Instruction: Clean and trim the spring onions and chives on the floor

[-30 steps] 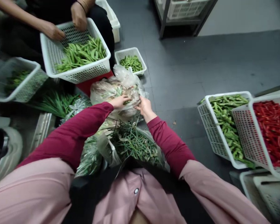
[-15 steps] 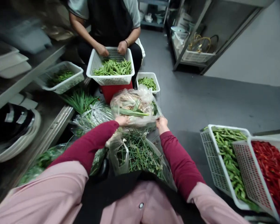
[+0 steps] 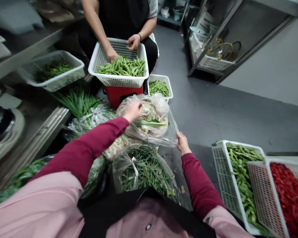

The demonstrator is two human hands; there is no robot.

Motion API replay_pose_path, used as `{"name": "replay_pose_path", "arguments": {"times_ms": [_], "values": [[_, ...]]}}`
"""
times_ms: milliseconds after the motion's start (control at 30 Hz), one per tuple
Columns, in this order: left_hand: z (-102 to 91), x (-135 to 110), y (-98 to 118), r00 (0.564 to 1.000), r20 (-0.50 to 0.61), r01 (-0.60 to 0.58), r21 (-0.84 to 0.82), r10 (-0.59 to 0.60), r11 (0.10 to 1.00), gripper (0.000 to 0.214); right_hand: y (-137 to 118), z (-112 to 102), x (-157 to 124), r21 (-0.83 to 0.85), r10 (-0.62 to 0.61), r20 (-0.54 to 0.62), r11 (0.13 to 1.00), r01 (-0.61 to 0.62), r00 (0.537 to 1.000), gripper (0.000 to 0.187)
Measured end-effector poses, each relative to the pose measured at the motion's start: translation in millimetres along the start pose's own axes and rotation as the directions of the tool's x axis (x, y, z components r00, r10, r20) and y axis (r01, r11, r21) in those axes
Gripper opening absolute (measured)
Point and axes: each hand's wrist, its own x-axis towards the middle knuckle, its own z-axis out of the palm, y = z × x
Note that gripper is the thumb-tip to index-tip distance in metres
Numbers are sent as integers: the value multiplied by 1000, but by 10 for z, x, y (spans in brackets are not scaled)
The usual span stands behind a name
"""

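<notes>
A clear plastic bag (image 3: 161, 130) holds vegetable scraps, with a long pale-green leaf (image 3: 150, 123) across the top. My right hand (image 3: 182, 142) is closed on the bag's right edge and stretches the film outward. Above the bag's left side, my left hand (image 3: 133, 111) has its fingers curled together; whatever is in them is hidden. Nearer to me stands an open clear bag of thin green stalks (image 3: 147, 168), a knotted white strip at its left side.
Across from me a person handles green pods (image 3: 123, 66) in a white basket (image 3: 123, 81) above a red container (image 3: 121, 96). Beside it stands a smaller basket of green beans (image 3: 159, 88). To the right are baskets of green peppers (image 3: 245, 175) and red chillies (image 3: 288, 191). A metal shelf (image 3: 47, 132) runs along the left.
My left hand has risen from the bag's near edge to over its left side. My right hand has pulled the edge right and toward me. The person's hand has reached into the pods.
</notes>
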Motion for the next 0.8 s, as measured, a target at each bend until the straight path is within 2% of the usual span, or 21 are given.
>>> {"name": "replay_pose_path", "arguments": {"times_ms": [33, 67, 100, 167, 233, 267, 300, 367, 467, 567, 633, 667, 733, 800], "values": [[-133, 240, -108, 989, -121, 93, 28, -89, 995, 44, 17, -12, 8, -30, -10, 11, 999, 10, 1000, 40], [-219, 463, -199, 977, -157, 158, 55, -148, 986, 43, 27, -9, 14, -44, -15, 2, 999, 15, 1000, 40], [-253, 660, -268, 978, -130, 175, 85, -164, 981, 45, 30, 3, 17, -46, -29, -11, 999, 28, 1000, 40], [-176, 952, -343, 980, -22, 198, 137, -197, 970, 53, 16, 32, 20, -29, -53, -54, 998, 51, 997, 37], [3, 1099, -358, 968, 97, 212, 170, -231, 962, 53, -36, 66, 36, -15, -44, -105, 999, 43, 994, 31], [84, 1129, -360, 962, 119, 224, 174, -246, 959, 48, -87, 97, 59, -9, -44, -132, 999, 43, 990, 27], [138, 1138, -365, 960, 104, 241, 167, -260, 956, 42, -158, 146, 96, 0, -56, -156, 998, 57, 986, 23], [120, 1123, -398, 957, -11, 289, 126, -290, 949, 34, -371, 322, 211, 11, -115, -178, 993, 118, 977, 15], [-197, 1033, -506, 931, -186, 327, 48, -314, 944, 35, -839, 743, 411, -21, -236, -144, 972, 235, 961, 12], [-565, 841, -671, 914, -248, 337, 30, -320, 941, 39, -1304, 1088, 528, -114, -394, -54, 915, 386, 917, 12], [-675, 688, -805, 890, -294, 375, 36, -348, 926, 40, -1485, 1141, 575, -167, -477, 19, 865, 473, 879, 12], [-683, 619, -867, 878, -312, 395, 42, -364, 918, 40, -1523, 1115, 600, -176, -496, 13, 854, 490, 868, 12], [-630, 519, -930, 874, -297, 420, 60, -386, 905, 41, -1504, 1002, 647, -175, -481, -93, 870, 461, 872, 11], [-537, 481, -834, 889, -233, 420, 74, -393, 905, 41, -1401, 878, 669, -186, -428, -181, 899, 396, 886, 9]]}}
